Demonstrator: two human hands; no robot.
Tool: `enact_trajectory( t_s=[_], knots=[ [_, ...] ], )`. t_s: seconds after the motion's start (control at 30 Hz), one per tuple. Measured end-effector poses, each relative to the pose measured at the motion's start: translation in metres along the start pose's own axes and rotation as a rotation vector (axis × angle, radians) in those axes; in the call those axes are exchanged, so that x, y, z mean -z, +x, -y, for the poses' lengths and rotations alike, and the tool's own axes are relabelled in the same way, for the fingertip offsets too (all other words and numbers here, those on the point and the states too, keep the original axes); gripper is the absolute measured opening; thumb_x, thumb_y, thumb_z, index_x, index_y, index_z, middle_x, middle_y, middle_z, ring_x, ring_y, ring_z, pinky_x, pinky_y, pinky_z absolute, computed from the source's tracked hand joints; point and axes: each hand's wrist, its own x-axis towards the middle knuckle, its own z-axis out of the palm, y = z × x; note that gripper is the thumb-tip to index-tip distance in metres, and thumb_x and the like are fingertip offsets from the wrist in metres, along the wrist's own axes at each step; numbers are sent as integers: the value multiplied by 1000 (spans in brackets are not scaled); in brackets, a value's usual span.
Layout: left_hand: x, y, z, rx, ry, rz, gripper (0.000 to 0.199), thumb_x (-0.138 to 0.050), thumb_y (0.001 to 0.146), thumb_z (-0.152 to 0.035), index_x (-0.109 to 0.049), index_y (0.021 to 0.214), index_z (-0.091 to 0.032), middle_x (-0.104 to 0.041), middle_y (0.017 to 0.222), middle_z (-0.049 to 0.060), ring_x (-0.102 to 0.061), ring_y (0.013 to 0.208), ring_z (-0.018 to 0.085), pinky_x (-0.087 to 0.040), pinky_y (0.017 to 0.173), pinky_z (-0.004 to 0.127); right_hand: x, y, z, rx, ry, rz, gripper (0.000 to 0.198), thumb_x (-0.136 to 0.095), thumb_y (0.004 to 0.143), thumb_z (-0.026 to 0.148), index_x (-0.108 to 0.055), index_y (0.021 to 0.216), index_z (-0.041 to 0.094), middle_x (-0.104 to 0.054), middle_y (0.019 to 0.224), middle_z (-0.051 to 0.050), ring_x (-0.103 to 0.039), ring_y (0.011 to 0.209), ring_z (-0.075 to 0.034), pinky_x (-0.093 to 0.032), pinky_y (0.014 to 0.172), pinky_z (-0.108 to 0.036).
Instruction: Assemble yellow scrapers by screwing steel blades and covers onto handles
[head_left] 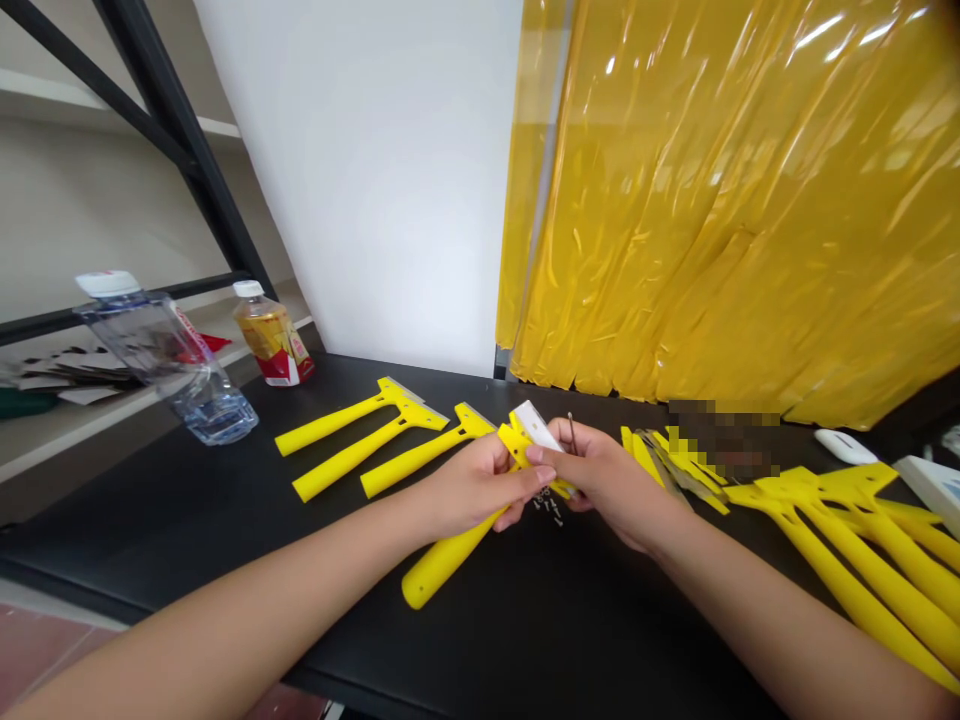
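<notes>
A yellow scraper point(448, 568) is held over the black table, its handle slanting down to the left. My left hand point(476, 488) is closed around it near the head. At that head sits a white flat piece point(534, 422), possibly a blade or its cover. My right hand point(604, 480) pinches the other side of the head, and a thin metal rod like a hex key point(571, 432) sticks up from its fingers. Several small screws point(551, 508) lie just below the hands. Three yellow scrapers with metal edges point(352, 455) lie left of my left hand.
Several yellow scraper handles point(847, 540) are heaped at the right. Yellow strips point(643, 460) and thin metal pieces lie behind my right hand. A clear water bottle point(176, 360) and a smaller drink bottle point(274, 340) stand at the left. Yellow plastic sheeting point(735, 200) hangs behind the table.
</notes>
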Motion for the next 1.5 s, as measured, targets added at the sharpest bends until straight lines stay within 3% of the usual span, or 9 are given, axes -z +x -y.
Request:
enact_trajectory(
  t_s=[0.23,0.57,0.93,1.2,1.33,1.5],
  knots=[
    [-2,3,3,2,-133,-82,34,-64,99,-50,-50,91,-20,-54,71,-6,-50,45,6,-37,45,21,2,4,-8,104,-35,-41,44,-73,87,61,-51,81,23,-47,70,5,-37,59,-10,-32,50,-21],
    [-1,4,4,2,-130,-98,28,-59,101,-46,-50,97,-19,-53,71,-6,-46,44,5,-38,42,20,7,9,-16,304,64,-136,33,-72,90,54,-63,91,22,-57,74,3,-45,62,-11,-36,55,-25],
    [3,5,2,11,-67,-64,30,-59,101,-48,-51,97,-20,-53,70,-7,-50,44,6,-37,44,20,17,6,-13,381,-190,-220,23,-73,92,46,-80,93,24,-72,91,-2,-60,86,-20,-44,78,-33],
    [3,2,-1,18,-119,-22,26,-60,102,-44,-55,104,-18,-55,71,-6,-52,46,7,-39,45,20,10,7,-10,200,52,-119,38,-77,84,57,-73,96,21,-56,65,4,-40,54,-10,-32,51,-27],
    [2,2,-2,21,-121,-14,26,-61,101,-43,-56,103,-18,-56,71,-5,-53,45,7,-39,45,20,15,7,-8,160,67,-45,39,-80,81,58,-72,93,22,-47,60,6,-36,52,-9,-30,50,-25],
    [4,3,1,28,-107,-27,29,-61,101,-46,-57,102,-18,-56,70,-4,-52,45,7,-39,45,20,24,6,-5,174,-18,1,33,-75,87,53,-79,94,21,-53,64,3,-42,58,-12,-35,55,-27]
  ],
)
